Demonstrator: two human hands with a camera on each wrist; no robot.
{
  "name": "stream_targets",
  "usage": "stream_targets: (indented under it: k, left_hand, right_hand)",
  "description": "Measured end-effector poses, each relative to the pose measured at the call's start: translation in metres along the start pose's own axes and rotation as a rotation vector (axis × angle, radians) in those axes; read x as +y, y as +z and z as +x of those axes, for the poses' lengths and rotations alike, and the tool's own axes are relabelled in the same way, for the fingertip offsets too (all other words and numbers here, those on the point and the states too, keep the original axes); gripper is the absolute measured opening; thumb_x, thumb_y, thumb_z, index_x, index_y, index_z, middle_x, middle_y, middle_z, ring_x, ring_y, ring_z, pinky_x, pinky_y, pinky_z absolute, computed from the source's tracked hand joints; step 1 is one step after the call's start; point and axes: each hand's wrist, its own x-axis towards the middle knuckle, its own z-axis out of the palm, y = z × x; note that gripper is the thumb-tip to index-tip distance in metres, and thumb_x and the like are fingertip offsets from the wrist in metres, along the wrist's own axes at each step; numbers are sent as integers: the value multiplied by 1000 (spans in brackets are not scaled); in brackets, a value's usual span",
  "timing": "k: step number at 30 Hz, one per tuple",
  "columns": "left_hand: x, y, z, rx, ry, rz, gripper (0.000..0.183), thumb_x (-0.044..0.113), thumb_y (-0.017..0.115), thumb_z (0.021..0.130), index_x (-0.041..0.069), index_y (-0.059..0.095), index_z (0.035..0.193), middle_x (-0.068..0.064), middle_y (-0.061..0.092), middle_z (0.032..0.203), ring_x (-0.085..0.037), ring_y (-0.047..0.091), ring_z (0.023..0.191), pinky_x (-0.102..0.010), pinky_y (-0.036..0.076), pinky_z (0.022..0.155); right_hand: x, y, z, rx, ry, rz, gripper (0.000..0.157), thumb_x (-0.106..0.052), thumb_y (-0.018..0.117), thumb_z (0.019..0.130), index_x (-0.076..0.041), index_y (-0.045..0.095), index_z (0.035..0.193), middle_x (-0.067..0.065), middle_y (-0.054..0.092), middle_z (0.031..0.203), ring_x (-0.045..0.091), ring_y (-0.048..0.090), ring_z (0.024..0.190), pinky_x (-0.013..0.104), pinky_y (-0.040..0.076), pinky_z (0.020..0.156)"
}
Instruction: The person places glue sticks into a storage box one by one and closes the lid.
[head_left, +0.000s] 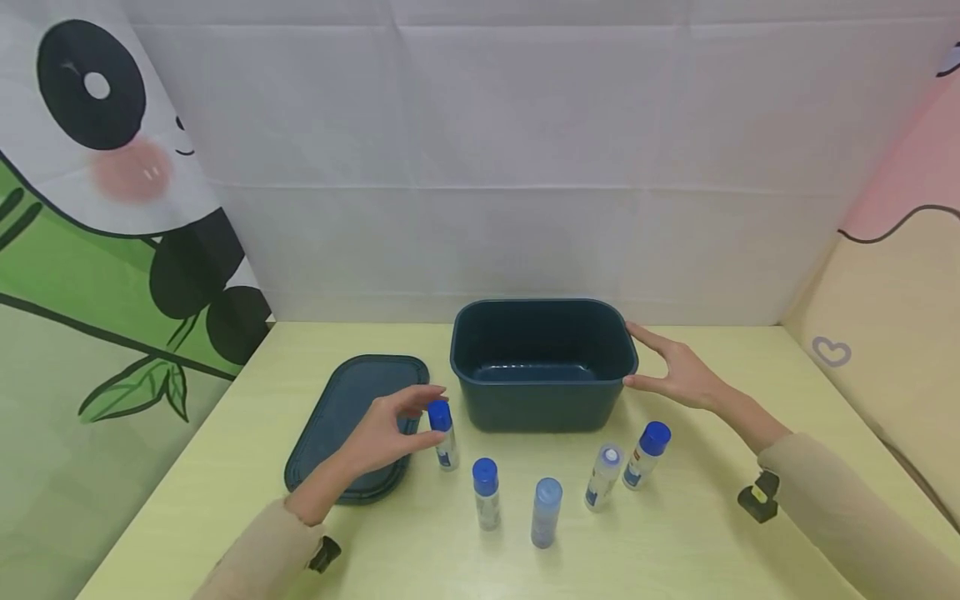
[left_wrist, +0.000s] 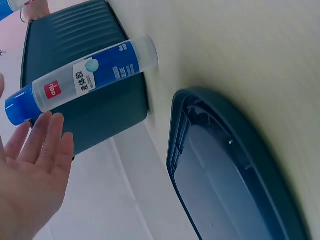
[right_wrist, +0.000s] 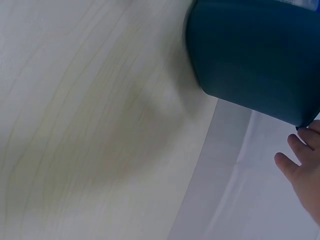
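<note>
A liquid glue bottle (left_wrist: pixel 90 75) with a blue cap stands upright on the table. My left hand (head_left: pixel 390 429) is around its cap in the head view, thumb and fingers spread. In the left wrist view the fingers (left_wrist: pixel 50 135) look fairly straight beside the cap; whether they touch it I cannot tell. My right hand (head_left: pixel 678 377) is at the right rim of a dark teal bin (head_left: pixel 536 408), fingertips and thumb touching the edge. Inside, the bin's floor shows bare. In the right wrist view, several fingers (right_wrist: pixel 300 150) meet the bin's corner.
A dark teal lid (head_left: pixel 352 408) lies left of the bin, partly behind my left hand. In front stand more glue bottles: a blue-capped one (head_left: pixel 487 496), a bluish one (head_left: pixel 546 512), a clear one (head_left: pixel 603 477) and another blue-capped one (head_left: pixel 647 454). A white cloth backdrop (head_left: pixel 525 167) rises behind.
</note>
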Motion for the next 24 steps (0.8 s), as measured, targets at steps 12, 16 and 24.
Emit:
stream_targets:
  k: [12,16,24]
  left_hand:
    - [0,4,2,-10,-8,-69,40,21,69,81,10,58,117,-4,64,105,-13,61,86,-47,49,78]
    - [0,5,3,11,10,-94,38,18,70,80,9,59,115,-5,65,103,-11,62,85,-47,50,76]
    - [2,4,4,32,20,-101,36,17,71,78,8,61,112,-6,65,102,-11,62,83,-34,53,75]
  right_hand:
    - [-3,-1,0,9,0,32,85,-33,69,78,-3,23,143,21,24,145,43,25,130,62,23,99]
    - [-2,1,0,13,-6,37,85,-33,69,78,-3,23,143,21,23,146,44,25,129,63,23,98]
    - [-2,1,0,16,-6,35,84,-32,69,78,-3,24,143,22,23,145,44,25,129,63,23,98]
